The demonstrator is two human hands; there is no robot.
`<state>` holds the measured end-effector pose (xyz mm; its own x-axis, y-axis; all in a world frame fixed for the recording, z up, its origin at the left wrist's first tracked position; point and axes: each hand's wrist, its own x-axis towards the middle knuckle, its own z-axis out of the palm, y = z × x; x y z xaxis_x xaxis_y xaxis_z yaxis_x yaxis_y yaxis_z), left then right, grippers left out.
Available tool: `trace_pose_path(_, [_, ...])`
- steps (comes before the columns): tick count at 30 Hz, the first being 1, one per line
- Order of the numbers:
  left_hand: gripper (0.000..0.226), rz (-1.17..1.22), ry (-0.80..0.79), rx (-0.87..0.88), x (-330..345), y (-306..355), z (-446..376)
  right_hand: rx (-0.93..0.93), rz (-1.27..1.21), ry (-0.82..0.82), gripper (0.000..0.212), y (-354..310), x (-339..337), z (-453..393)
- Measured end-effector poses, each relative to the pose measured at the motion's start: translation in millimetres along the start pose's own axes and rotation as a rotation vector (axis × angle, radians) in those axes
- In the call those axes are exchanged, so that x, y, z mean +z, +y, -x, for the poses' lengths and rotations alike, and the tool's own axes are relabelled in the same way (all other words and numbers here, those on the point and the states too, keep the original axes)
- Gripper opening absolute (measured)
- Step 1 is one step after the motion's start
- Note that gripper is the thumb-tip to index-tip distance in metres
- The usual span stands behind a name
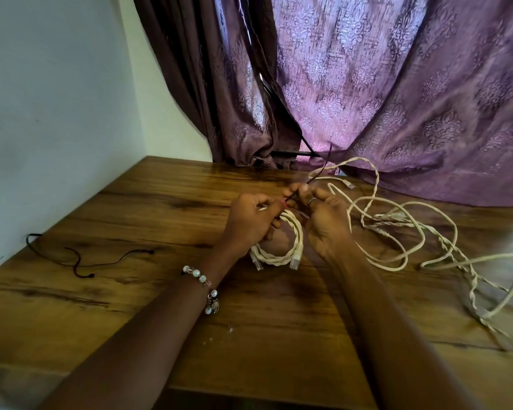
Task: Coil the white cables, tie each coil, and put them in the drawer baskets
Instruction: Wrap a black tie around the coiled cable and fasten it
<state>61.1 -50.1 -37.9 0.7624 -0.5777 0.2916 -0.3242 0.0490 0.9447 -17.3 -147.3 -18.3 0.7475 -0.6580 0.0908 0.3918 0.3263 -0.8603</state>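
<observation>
Head view: my left hand grips the coil steady, so my right hand can pinch the dark tie round it.

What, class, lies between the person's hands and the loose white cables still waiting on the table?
Nothing visible. The loose white cables sprawl on the bare wooden table just beyond the right hand. Both hands, the left hand included, are busy tying the coiled cable with a dark string.

Purple curtain hangs beyond the hands, white wall off to their left, wooden table underneath.
</observation>
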Motion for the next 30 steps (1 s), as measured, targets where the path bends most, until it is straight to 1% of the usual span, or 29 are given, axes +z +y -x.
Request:
trace_pose_path(4, [0.018,-0.066,-0.051,0.061,0.2,3.0,0.9,-0.012,-0.078,0.025,0.022,-3.3,-1.0,-1.4])
trace_pose_path(8, [0.014,-0.122,-0.153,0.081,6.5,11.4,6.2,-0.022,-0.113,0.084,0.021,-10.7,0.3,-1.6])
trace_pose_path(11, [0.011,-0.23,-0.208,0.133,12.7,16.9,9.0,-0.01,-0.127,0.134,0.024,-18.4,2.1,-1.8])
trace_pose_path(14, [0.009,-0.287,-0.219,0.201,16.7,21.9,8.5,-0.042,-0.145,0.123,0.026,-24.7,2.6,-2.4])
trace_pose_path(16, [0.008,-0.272,-0.221,0.21,18.8,23.1,7.7,-0.059,-0.154,0.135,0.026,-26.6,0.7,-2.8])
trace_pose_path(20, [0.011,-0.185,-0.227,0.168,18.0,21.8,6.4,-0.053,-0.169,0.171,0.027,-31.5,1.8,-0.4])
trace_pose_path(23, [0.009,-0.156,-0.217,0.16,17.2,22.6,6.2,-0.13,-0.104,0.19,0.029,-31.9,5.7,2.1])
trace_pose_path(25, [0.006,-0.158,-0.214,0.13,17.7,24.3,5.6,-0.176,-0.069,0.17,0.029,-30.4,5.0,2.1])
trace_pose_path(27, [0.014,-0.171,-0.216,0.088,16.7,23.6,4.9,-0.177,-0.064,0.15,0.027,-29.4,1.0,1.0])
trace_pose_path(30, [0.018,-0.083,-0.288,0.058,15.3,24.6,7.9,-0.161,-0.053,0.132,0.023,-31.3,-6.9,-2.7])
